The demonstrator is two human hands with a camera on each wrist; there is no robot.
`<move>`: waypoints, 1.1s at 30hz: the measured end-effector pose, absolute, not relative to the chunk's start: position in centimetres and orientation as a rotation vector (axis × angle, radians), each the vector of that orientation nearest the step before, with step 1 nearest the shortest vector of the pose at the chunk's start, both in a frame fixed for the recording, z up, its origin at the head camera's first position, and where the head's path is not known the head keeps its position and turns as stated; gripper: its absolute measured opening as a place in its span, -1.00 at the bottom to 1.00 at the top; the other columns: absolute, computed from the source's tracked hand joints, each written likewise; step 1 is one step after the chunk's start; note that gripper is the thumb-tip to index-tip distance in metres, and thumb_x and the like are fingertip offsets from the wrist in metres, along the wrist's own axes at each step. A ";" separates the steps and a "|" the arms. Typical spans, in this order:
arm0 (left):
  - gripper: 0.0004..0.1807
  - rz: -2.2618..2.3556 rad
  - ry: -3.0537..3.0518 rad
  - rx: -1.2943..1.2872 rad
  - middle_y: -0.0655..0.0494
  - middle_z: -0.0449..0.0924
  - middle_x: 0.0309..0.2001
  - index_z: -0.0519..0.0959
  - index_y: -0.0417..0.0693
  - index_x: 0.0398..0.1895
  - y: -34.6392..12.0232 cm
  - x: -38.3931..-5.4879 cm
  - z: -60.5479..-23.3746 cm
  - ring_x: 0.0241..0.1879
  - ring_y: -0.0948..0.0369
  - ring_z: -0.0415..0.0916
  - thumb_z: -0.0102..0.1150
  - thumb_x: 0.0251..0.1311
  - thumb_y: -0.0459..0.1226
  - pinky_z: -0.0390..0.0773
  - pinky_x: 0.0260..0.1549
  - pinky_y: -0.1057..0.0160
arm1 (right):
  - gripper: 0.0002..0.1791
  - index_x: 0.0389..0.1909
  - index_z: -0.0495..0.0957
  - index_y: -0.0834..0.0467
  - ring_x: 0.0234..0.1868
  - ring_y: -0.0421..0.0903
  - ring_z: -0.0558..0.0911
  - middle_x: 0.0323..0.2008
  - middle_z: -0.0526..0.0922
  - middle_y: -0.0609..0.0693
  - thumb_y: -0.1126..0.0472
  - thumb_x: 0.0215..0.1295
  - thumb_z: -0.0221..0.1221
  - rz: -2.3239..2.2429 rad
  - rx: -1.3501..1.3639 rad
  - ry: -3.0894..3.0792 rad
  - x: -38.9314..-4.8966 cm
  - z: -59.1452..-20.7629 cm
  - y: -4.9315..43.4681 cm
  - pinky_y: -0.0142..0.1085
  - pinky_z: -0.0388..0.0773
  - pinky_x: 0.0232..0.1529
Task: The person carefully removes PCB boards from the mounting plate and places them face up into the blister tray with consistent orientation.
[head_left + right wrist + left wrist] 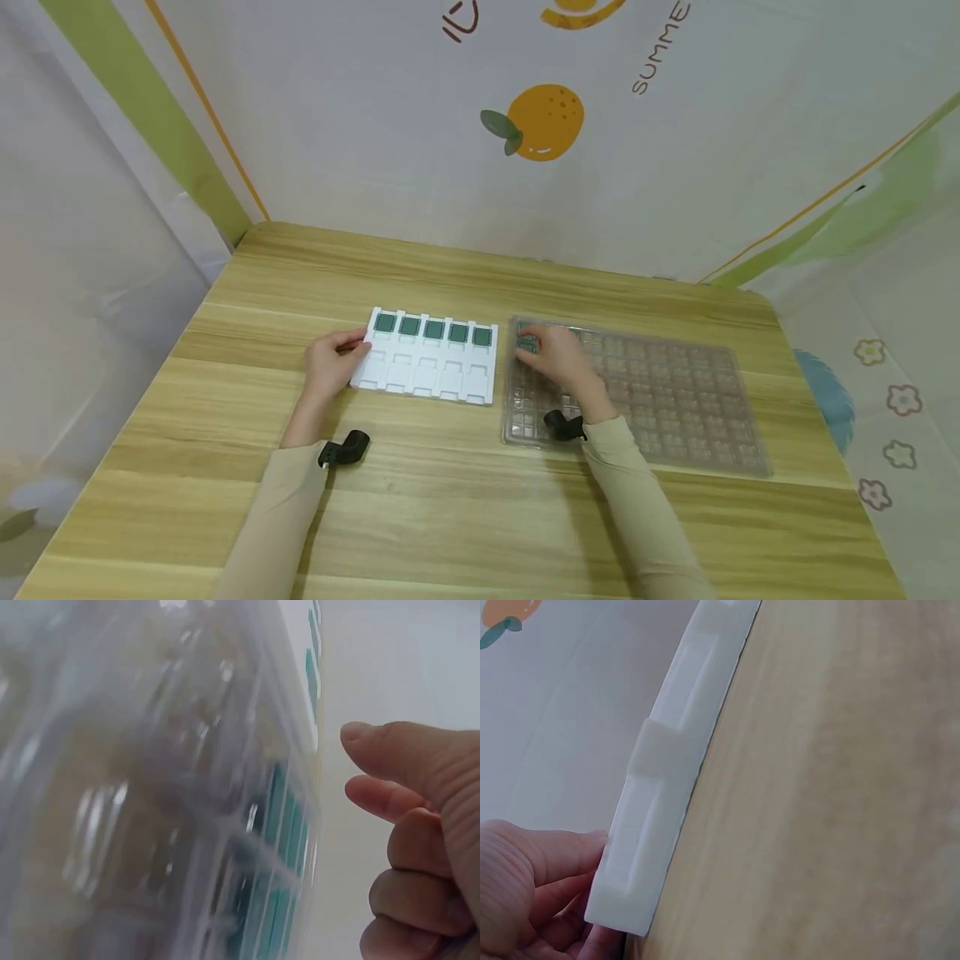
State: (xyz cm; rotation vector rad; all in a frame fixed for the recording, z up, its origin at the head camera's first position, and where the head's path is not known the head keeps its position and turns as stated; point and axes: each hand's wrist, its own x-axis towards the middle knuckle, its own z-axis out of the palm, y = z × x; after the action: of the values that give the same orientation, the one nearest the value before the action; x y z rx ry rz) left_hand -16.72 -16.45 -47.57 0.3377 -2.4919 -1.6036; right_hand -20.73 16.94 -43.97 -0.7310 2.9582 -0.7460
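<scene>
On the table lies a white tray (427, 358) with two rows of slots; several dark green square pieces (434, 331) fill its upper row. My left hand (327, 363) pinches the tray's left edge, thumb at the rim and fingers lower down, as the left wrist view shows. To the right, my right hand (558, 357) hovers over the upper left corner of a clear plastic tray (528, 432). Its thumb and index finger are apart with nothing between them, and the other fingers are curled. Green pieces (289, 840) sit stacked in that tray's compartments beside the hand.
The clear tray's many small compartments stretch right across the wooden table (420, 500). A white printed curtain (375, 108) hangs behind the table's back edge. Each wrist carries a small black camera (347, 448).
</scene>
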 end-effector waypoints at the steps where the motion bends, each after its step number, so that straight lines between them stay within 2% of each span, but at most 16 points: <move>1: -0.74 -1.601 -2.493 0.341 -0.28 0.62 -0.21 0.61 -0.37 -0.11 -16.5 -16.7 -47.6 -0.39 0.43 0.42 0.20 0.12 -0.45 0.39 -0.42 0.64 | -0.71 -0.12 0.63 0.27 -0.76 -0.24 0.09 -0.83 0.20 -0.15 0.21 0.17 0.27 -0.743 -0.737 2.962 -20.8 -43.8 16.6 -0.40 0.08 -0.67; 10: -0.73 -1.627 -2.505 0.350 -0.28 0.61 -0.18 0.60 -0.36 -0.08 -16.4 -16.8 -47.6 -0.34 0.36 0.44 0.19 0.13 -0.44 0.39 -0.39 0.63 | -0.70 -0.10 0.61 0.25 -0.72 -0.24 0.19 -0.74 0.31 -0.13 0.20 0.17 0.26 -0.716 -0.734 2.932 -21.5 -43.5 15.1 -0.39 0.15 -0.65; 20: -0.74 -1.638 -2.493 0.354 -0.30 0.60 -0.19 0.60 -0.39 -0.09 -16.5 -16.7 -47.5 -0.38 0.43 0.43 0.20 0.13 -0.45 0.39 -0.39 0.64 | -0.66 -0.08 0.60 0.27 -0.71 -0.24 0.19 -0.70 0.28 -0.11 0.16 0.16 0.27 -0.724 -0.726 2.908 -21.8 -44.2 13.8 -0.40 0.18 -0.64; 33: -0.74 -1.655 -2.494 0.344 -0.30 0.61 -0.22 0.61 -0.40 -0.11 -16.6 -16.8 -47.6 -0.40 0.43 0.43 0.19 0.13 -0.45 0.41 -0.43 0.63 | -0.63 -0.04 0.59 0.26 -0.77 -0.25 0.13 -0.83 0.18 -0.15 0.14 0.18 0.27 -0.716 -0.711 2.911 -22.3 -44.6 12.5 -0.42 0.10 -0.69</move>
State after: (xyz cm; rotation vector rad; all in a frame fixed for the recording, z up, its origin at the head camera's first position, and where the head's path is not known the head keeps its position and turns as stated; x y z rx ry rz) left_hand -16.75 -16.64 -47.60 0.3438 -2.4941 -1.6552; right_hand -22.25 12.47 -44.60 -0.7107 2.9109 -0.7165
